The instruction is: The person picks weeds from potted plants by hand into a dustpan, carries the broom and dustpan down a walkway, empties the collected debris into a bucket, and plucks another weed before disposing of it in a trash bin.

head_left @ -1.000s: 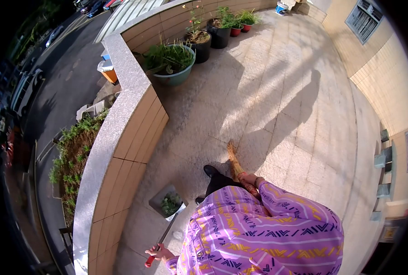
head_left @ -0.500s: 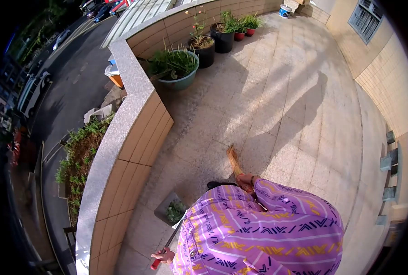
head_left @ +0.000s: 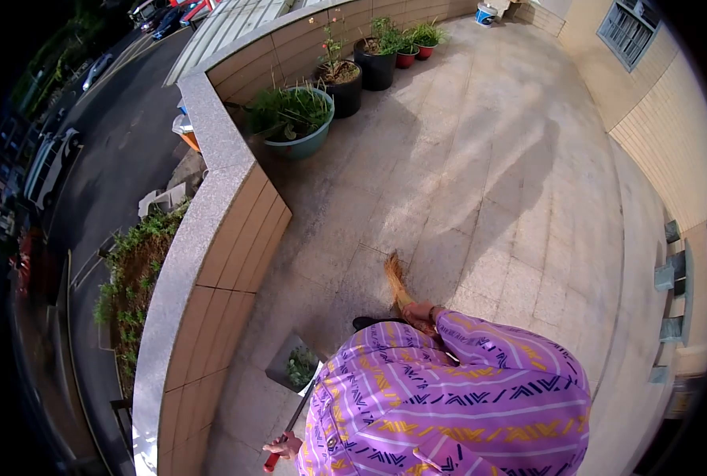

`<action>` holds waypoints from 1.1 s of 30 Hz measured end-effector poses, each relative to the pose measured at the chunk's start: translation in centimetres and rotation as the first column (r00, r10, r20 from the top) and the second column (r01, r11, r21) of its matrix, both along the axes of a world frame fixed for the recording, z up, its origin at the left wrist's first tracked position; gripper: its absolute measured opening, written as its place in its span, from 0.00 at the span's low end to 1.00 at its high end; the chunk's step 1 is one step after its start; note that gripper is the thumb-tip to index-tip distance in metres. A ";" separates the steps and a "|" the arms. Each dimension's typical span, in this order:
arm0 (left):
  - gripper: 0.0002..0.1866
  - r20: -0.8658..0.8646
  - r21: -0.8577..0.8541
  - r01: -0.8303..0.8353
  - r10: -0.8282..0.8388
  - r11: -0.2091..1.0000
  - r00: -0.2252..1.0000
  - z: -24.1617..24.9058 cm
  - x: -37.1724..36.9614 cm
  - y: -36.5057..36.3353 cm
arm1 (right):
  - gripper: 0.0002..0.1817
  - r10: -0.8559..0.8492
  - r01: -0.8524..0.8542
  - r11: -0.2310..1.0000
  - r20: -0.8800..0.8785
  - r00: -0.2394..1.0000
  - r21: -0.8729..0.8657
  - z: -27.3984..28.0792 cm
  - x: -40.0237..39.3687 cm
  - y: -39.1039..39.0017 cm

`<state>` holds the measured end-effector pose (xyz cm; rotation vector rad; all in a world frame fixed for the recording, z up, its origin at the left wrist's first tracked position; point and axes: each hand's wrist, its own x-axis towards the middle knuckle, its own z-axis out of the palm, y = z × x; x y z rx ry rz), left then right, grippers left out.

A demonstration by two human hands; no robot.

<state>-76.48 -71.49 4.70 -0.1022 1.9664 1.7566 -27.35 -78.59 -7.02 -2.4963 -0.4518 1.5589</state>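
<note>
My right hand [head_left: 423, 312] is closed around a short straw broom [head_left: 394, 272], its bristles on the tiled floor. At the lower left, my left hand [head_left: 283, 447] grips the red end of a dustpan's long dark handle [head_left: 296, 414]. The grey dustpan [head_left: 280, 366] lies low near the wall with green leaves [head_left: 301, 367] in it. Part of its front edge is hidden by my purple patterned shirt [head_left: 449, 389]. A dark shoe [head_left: 379, 323] shows just left of my right hand.
A low tiled wall [head_left: 215, 278] with a stone top runs along the left. Several potted plants [head_left: 294, 119] stand along it at the back. A bucket [head_left: 486, 13] is at the far end. Grey blocks [head_left: 671, 278] line the right side. Beyond the wall lie a planted bed and a road.
The whole view has shifted slightly left. Both hands keep hold of the broom and the dustpan handle, with little other movement.
</note>
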 end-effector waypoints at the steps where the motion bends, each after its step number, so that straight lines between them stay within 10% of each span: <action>1: 0.28 -0.002 0.001 -0.005 0.005 1.000 1.000 -0.1 0.0 0.0 | 0.21 -0.002 0.002 1.000 -0.006 1.000 0.013 -0.5 0.2 -0.1; 33: 0.27 0.135 0.036 0.036 -0.040 0.999 0.990 -3.0 -0.8 -1.1 | 0.34 -0.011 0.011 1.000 -0.009 1.000 -0.011 3.4 0.2 0.2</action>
